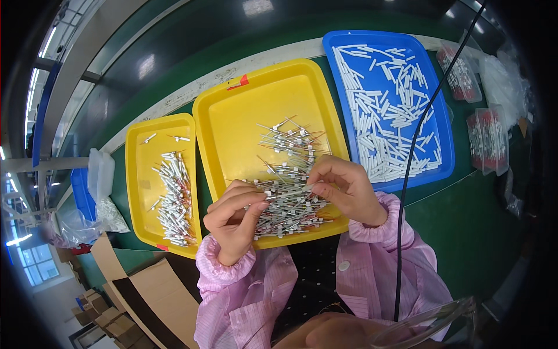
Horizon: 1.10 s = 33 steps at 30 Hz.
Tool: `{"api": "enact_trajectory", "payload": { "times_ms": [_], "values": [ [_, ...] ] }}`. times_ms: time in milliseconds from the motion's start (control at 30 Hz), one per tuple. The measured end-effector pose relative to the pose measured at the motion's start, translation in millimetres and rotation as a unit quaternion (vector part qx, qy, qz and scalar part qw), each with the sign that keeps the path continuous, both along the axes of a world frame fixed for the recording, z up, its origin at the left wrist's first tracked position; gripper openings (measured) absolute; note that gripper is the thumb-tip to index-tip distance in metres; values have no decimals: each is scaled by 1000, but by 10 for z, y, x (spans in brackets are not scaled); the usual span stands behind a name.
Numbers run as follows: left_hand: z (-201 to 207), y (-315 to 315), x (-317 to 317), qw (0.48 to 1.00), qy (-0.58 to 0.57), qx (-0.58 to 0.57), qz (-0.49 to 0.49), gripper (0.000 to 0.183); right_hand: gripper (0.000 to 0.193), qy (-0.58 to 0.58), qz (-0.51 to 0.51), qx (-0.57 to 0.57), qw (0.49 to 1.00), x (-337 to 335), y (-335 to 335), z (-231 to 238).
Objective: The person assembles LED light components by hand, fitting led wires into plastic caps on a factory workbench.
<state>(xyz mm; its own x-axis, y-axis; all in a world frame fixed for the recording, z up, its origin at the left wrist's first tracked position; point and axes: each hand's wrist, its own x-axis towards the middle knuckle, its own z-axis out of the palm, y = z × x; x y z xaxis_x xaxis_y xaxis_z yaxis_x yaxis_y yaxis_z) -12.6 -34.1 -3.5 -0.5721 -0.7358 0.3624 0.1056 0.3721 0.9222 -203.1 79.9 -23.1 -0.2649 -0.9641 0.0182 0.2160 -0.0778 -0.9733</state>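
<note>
- Left hand (232,215): thumb and index finger are pinching one end of a slender, pale piece with thin leads (296,190).
- Right hand (349,189): thumb and fingertips are pinching the other end; the piece is hanging over the near part of a large yellow plastic tray (232,122).
- Remaining: a dense heap of thin metal-wire parts with small white tabs (285,221) is lying in the near right portion of this tray. Many loose white tubes (369,145) are filling much of the rectangular blue plastic tray (372,36) at right.
- Done: a smaller heap of white-bodied wire parts (174,203) is lying in the narrow yellow plastic tray (142,168) at left; these are probably the finished pieces. Work is seemingly partway along, with a large share left.
- Surface: a green worktop (482,227) is supporting the trays. Clear plastic boxes of red-and-white parts (488,139) are standing at far right; a thin black cable (415,136) is crossing before the blue tray.
- Room: an open brown cardboard box (160,296) is standing at near left, with brown cartons (122,328) and a bright window (38,264) showing beyond.
</note>
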Motion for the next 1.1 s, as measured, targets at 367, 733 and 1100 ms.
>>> {"api": "enact_trajectory", "payload": {
  "times_ms": [367,733,1100],
  "values": [
    [21,16,46,1000,29,-9,-5,14,7,85,-22,-41,995,-10,7,48],
    [106,173,7,998,-24,60,-14,22,18,368,-81,-230,897,124,-31,151],
    [128,13,145,793,-103,-589,-120,33,13,114,97,61,987,128,94,172]
  ]
}}
